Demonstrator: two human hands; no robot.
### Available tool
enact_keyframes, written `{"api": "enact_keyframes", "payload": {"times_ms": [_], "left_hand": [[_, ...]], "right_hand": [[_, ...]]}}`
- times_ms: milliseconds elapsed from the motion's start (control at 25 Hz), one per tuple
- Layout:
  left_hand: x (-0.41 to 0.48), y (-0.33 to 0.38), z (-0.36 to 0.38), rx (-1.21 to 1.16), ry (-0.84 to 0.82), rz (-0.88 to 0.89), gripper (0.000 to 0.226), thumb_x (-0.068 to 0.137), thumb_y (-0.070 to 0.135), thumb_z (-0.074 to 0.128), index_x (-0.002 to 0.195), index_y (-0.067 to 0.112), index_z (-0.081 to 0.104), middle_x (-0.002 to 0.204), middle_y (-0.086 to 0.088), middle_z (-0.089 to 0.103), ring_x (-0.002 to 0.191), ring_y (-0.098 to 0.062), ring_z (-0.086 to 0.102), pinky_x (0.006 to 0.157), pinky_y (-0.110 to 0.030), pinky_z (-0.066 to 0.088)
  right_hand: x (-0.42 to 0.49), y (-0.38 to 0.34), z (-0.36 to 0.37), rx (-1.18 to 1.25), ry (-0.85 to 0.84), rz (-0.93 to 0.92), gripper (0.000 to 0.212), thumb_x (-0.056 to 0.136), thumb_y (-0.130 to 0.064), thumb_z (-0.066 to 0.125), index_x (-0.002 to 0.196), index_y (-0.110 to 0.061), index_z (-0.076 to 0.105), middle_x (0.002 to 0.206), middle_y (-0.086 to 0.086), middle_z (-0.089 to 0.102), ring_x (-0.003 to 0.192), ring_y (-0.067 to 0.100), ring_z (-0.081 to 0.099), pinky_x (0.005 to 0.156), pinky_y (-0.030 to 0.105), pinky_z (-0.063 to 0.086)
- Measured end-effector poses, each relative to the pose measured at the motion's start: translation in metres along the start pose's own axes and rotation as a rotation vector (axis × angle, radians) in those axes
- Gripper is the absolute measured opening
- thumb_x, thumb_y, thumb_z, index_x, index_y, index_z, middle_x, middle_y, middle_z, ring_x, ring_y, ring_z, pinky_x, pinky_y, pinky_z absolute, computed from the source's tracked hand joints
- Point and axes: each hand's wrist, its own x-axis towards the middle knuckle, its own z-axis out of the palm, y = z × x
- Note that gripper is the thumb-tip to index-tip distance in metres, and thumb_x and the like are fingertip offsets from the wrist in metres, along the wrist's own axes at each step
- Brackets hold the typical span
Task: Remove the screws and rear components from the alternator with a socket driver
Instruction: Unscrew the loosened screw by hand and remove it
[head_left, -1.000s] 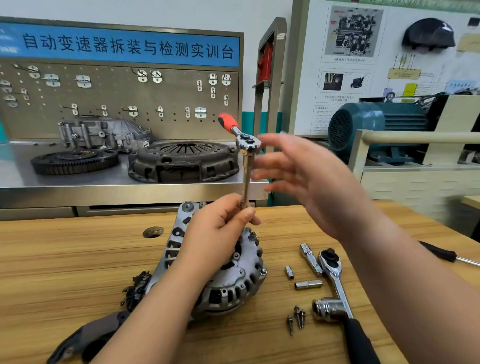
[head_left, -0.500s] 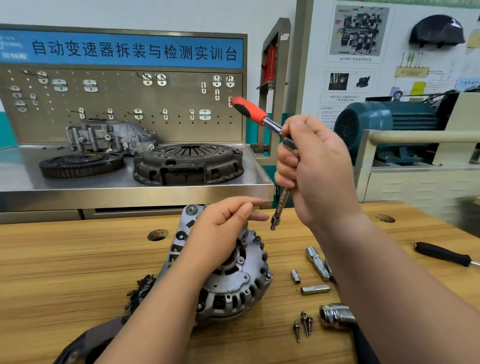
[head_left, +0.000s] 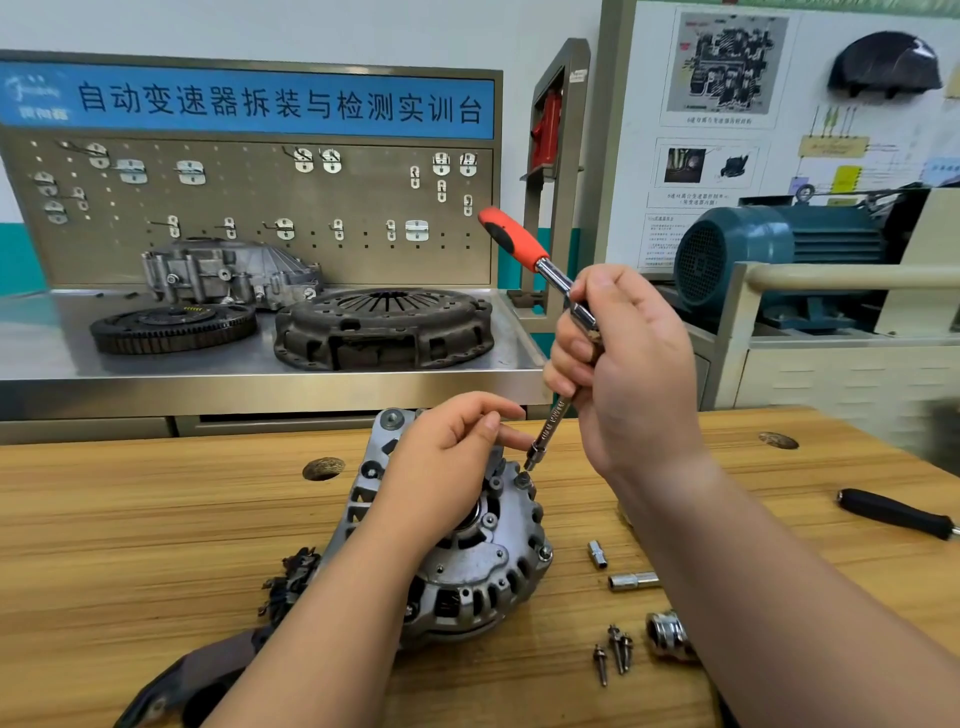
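table (head_left: 156, 545): wooden | alternator (head_left: 483, 582): lies mid-table | right hand (head_left: 634, 374): grips the socket driver (head_left: 551, 423) by its shaft, red handle tilted up-left, tip just over a bolt head on the alternator's rim | left hand (head_left: 441, 467): rests on the alternator, fingers loosely curled, grasping nothing | screws (head_left: 615, 649): three loose, near the alternator's right

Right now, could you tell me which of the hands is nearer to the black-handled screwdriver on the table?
Right. The right hand, gripping the socket driver, is up and left of the screwdriver; the left hand sits farther left, over the alternator.
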Motion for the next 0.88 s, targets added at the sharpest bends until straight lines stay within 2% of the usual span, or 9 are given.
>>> {"api": "enact_keyframes", "payload": {"times_ms": [80, 240, 320, 440, 560, 680, 880], "left_hand": [[0.0003, -0.0001, -0.0003, 0.005, -0.001, -0.005, 0.027, 0.098, 0.018, 0.042, 0.093, 0.033, 0.064, 0.082, 0.018, 0.072, 0.091, -0.039, 0.061, 0.077, -0.038, 0.050], [0.0000, -0.0015, -0.0008, 0.013, -0.001, -0.017, 0.027, 0.098, 0.018, 0.042, 0.093, 0.034, 0.063, 0.081, 0.022, 0.071, 0.091, -0.034, 0.061, 0.064, -0.018, 0.045], [-0.0004, -0.0015, -0.0008, 0.024, -0.006, -0.022, 0.027, 0.099, 0.019, 0.042, 0.093, 0.034, 0.063, 0.081, 0.023, 0.071, 0.090, -0.032, 0.061, 0.059, -0.015, 0.043], [-0.0008, -0.0012, -0.0011, 0.024, -0.012, -0.023, 0.027, 0.099, 0.018, 0.042, 0.093, 0.034, 0.063, 0.081, 0.023, 0.071, 0.088, -0.029, 0.061, 0.060, -0.017, 0.043], [-0.0012, -0.0008, -0.0010, 0.013, -0.015, -0.029, 0.027, 0.099, 0.018, 0.042, 0.093, 0.033, 0.063, 0.080, 0.023, 0.071, 0.090, -0.029, 0.061, 0.068, -0.023, 0.045], [-0.0010, -0.0010, -0.0009, 0.033, -0.020, -0.039, 0.028, 0.098, 0.017, 0.043, 0.092, 0.036, 0.063, 0.080, 0.023, 0.070, 0.087, -0.022, 0.063, 0.074, -0.030, 0.049], [-0.0018, -0.0005, 0.0016, 0.112, -0.081, -0.045, 0.034, 0.097, 0.013, 0.045, 0.088, 0.042, 0.061, 0.079, 0.019, 0.068, 0.082, -0.027, 0.062, 0.062, -0.029, 0.049]], "right_hand": [[0.0002, 0.0029, 0.0001, 0.005, 0.004, -0.007, 0.027, 0.101, -0.013, 0.038, 0.076, -0.013, 0.048, 0.051, -0.004, 0.031, 0.043, 0.008, 0.025, 0.041, 0.022, 0.024], [0.0003, 0.0043, 0.0010, 0.010, 0.010, 0.010, 0.028, 0.101, -0.012, 0.038, 0.075, -0.013, 0.048, 0.051, -0.004, 0.031, 0.043, 0.009, 0.024, 0.042, 0.023, 0.022], [0.0003, 0.0030, 0.0008, 0.013, 0.014, 0.011, 0.028, 0.102, -0.012, 0.038, 0.075, -0.013, 0.048, 0.051, -0.004, 0.031, 0.043, 0.009, 0.024, 0.042, 0.023, 0.022], [-0.0002, 0.0024, 0.0011, 0.003, 0.013, 0.003, 0.029, 0.102, -0.011, 0.037, 0.076, -0.013, 0.048, 0.051, -0.004, 0.031, 0.043, 0.009, 0.025, 0.042, 0.024, 0.022], [-0.0018, 0.0032, 0.0029, -0.014, 0.012, 0.010, 0.028, 0.102, -0.010, 0.036, 0.076, -0.012, 0.047, 0.051, -0.003, 0.030, 0.043, 0.009, 0.024, 0.043, 0.025, 0.021], [-0.0024, 0.0026, 0.0042, -0.009, 0.021, 0.021, 0.028, 0.103, -0.010, 0.035, 0.077, -0.011, 0.047, 0.052, -0.002, 0.030, 0.044, 0.010, 0.024, 0.043, 0.026, 0.020], [-0.0056, 0.0018, 0.0091, -0.092, -0.020, 0.029, 0.028, 0.103, -0.010, 0.034, 0.079, -0.012, 0.049, 0.054, -0.003, 0.034, 0.046, 0.009, 0.025, 0.044, 0.025, 0.019]]}}
